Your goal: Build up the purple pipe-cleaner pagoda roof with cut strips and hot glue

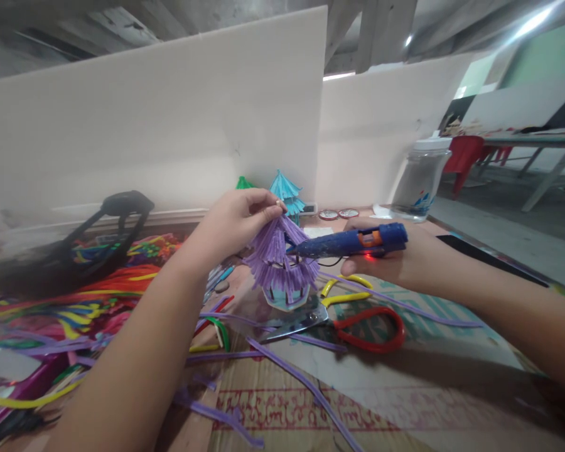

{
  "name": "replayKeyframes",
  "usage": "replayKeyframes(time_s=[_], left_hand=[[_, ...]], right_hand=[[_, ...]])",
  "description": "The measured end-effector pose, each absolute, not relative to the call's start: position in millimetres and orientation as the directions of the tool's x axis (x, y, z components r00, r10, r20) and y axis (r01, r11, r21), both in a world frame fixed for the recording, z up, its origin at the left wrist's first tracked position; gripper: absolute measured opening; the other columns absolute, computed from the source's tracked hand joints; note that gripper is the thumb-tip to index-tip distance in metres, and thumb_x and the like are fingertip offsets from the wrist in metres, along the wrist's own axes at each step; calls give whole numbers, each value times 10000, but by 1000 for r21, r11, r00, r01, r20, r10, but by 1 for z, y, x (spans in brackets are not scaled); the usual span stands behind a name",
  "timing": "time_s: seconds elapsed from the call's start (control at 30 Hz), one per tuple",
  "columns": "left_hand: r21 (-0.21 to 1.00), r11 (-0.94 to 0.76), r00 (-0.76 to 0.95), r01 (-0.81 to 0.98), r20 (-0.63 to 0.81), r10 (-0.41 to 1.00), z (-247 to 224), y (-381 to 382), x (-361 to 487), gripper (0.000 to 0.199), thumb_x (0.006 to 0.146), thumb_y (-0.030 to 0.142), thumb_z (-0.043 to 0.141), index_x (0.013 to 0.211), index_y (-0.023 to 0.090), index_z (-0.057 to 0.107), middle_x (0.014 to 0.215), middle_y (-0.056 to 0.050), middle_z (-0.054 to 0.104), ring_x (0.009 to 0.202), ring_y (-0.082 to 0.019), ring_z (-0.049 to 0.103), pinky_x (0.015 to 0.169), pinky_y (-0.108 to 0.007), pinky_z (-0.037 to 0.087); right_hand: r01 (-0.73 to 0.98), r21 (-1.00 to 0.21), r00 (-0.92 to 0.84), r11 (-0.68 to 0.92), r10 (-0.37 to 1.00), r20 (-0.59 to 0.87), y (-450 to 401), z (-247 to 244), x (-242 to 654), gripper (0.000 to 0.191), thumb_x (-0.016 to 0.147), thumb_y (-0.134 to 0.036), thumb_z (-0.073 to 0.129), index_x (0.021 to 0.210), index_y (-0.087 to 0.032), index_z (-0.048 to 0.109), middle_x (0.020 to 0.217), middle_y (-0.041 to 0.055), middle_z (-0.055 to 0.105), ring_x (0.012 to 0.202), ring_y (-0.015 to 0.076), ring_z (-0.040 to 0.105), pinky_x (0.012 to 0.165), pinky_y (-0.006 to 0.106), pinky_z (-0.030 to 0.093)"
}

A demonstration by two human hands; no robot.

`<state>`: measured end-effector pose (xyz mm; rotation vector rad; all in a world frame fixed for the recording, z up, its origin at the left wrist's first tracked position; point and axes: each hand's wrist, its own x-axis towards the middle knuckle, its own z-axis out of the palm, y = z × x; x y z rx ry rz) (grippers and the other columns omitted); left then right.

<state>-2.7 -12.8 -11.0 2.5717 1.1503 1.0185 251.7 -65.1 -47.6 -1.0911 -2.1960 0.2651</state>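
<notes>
My left hand pinches the top of a small purple pagoda-like model with two tiers of purple strips on a pale base. In my right hand is a blue glue gun with a small red light; its tip points left, at the upper purple tier. Whether the tip touches the strips is hard to tell. Just below the model lie red-handled scissors and a yellow-handled tool. Purple strips are scattered over the table around them.
Colourful strips are piled at the left beside a black frame-like object. A blue model and a green one stand behind my left hand. A clear plastic jar is at the back right, before white panels.
</notes>
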Motion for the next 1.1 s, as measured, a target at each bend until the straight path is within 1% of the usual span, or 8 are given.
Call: replayKeyframes(time_s=[0.17,0.33,0.47,0.67,0.73,0.87,0.93,1.1], left_hand=[[373,-691,476,619,522,708,-10,-12,-2,263,898,344,541,910,152,720,863,-50,727,793,-179,637,673,-264,458],[384,-686,473,618,516,714,-10,-12,-2,253,893,339,549,900,152,719,856,-51,727,780,-177,635,672,-267,459],[399,-676,460,620,513,725,-10,-14,-1,243,890,329,556,885,147,718,830,-49,721,760,-171,627,661,-263,454],[395,-683,468,614,515,718,-10,-14,-1,251,895,339,551,891,151,717,844,-52,723,759,-171,626,651,-263,451],[393,-682,468,617,514,719,-10,-14,-1,253,894,342,552,890,151,717,840,-52,723,757,-172,626,649,-264,452],[394,-683,465,615,519,717,-9,-14,-1,239,890,326,560,883,148,719,829,-50,722,751,-169,626,651,-262,456],[397,-685,467,611,518,717,-9,-15,0,234,889,319,564,889,146,721,836,-51,723,757,-167,628,660,-260,460],[398,-685,466,610,518,717,-9,-16,0,240,895,319,563,896,140,723,842,-49,725,766,-166,631,666,-256,461]], right_hand=[[709,-383,-391,592,782,486,-67,-47,252,341,766,-552,707,781,-231,595,687,-13,623,628,165,560,536,270,395],[725,-367,-392,583,788,475,-70,-46,253,336,774,-552,710,855,-236,632,833,11,699,710,179,614,566,268,411],[730,-384,-375,565,802,466,-70,-46,252,343,766,-569,710,836,-240,642,786,2,692,683,176,614,553,271,411],[700,-411,-410,584,800,438,-67,-46,254,354,774,-570,703,910,-247,658,859,14,707,729,192,628,623,298,437],[710,-397,-398,581,797,454,-67,-46,253,346,764,-567,711,849,-241,635,803,1,685,707,183,610,605,287,425],[729,-370,-375,576,788,488,-71,-44,251,355,756,-566,711,759,-232,590,660,-29,595,590,144,524,521,260,354],[727,-376,-369,575,788,492,-72,-44,250,355,761,-565,704,757,-229,591,654,-27,584,580,139,509,513,259,339],[695,-403,-378,595,780,499,-70,-45,251,364,757,-571,707,778,-222,606,666,-24,588,592,138,507,522,258,349]])
